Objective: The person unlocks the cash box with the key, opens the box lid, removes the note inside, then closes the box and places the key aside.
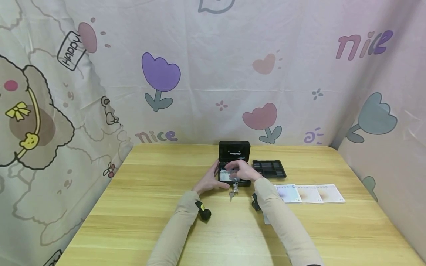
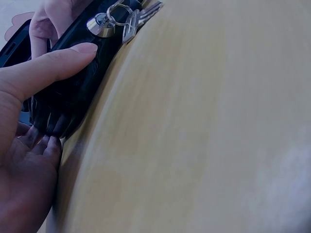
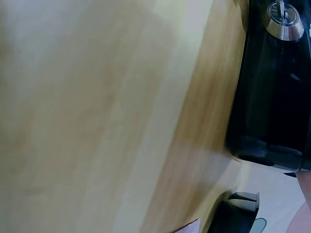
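A black cash box (image 1: 244,183) stands on the table with its lid (image 1: 234,145) raised. Pale paper notes (image 1: 225,176) lie inside it. My left hand (image 1: 209,181) holds the box at its left side, with the thumb across the front beside the lock (image 2: 101,25) and the fingers at the side wall. Keys (image 1: 232,193) on a ring hang from that lock. My right hand (image 1: 244,170) reaches into the box from the right, over the notes; whether its fingertips pinch a note is hidden. The right wrist view shows mostly the box front (image 3: 272,97).
A black compartment tray (image 1: 269,169) sits right of the box. Overlapping printed paper notes (image 1: 309,194) lie in a row at the right, partly behind my right sleeve. Another piece of paper (image 1: 267,218) shows under that forearm. A patterned cloth (image 1: 206,74) hangs behind the table.
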The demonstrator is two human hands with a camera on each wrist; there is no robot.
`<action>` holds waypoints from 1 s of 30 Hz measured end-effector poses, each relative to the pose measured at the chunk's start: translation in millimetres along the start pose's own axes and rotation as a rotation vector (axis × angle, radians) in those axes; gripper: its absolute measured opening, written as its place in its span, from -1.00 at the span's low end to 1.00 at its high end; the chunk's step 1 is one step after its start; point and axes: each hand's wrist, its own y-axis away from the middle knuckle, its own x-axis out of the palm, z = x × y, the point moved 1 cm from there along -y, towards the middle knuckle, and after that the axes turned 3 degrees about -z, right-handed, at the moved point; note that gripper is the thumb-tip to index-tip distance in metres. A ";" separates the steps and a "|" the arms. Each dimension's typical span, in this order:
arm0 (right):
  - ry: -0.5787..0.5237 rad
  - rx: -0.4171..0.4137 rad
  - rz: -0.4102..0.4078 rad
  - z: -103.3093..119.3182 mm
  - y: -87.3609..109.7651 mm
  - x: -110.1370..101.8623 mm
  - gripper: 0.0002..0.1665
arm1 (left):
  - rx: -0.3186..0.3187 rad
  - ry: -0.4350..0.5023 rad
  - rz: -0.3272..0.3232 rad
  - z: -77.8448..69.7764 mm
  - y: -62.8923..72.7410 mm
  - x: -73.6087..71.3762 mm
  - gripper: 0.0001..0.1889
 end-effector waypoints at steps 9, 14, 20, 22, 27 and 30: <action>0.053 -0.022 0.012 -0.8 -1.1 1.4 -0.53 | -0.004 0.014 0.004 -0.4 0.9 0.2 0.32; 0.065 -0.028 0.013 -1.1 -1.3 2.1 -0.51 | -0.003 0.017 0.003 1.1 0.5 -0.1 0.31; 0.062 -0.043 0.002 -0.4 -0.3 1.5 -0.52 | -0.021 -0.002 0.003 3.3 -1.4 -0.8 0.35; 0.043 -0.037 -0.010 0.3 0.0 1.1 -0.52 | -0.020 -0.002 0.003 3.1 -1.4 -0.7 0.37; -0.003 -0.028 -0.045 0.9 -0.3 0.6 -0.54 | -0.015 0.006 0.004 3.0 -1.5 -0.6 0.36; -0.016 -0.027 -0.064 0.4 -0.7 0.2 -0.55 | -0.010 0.006 0.001 2.8 -1.8 -0.7 0.35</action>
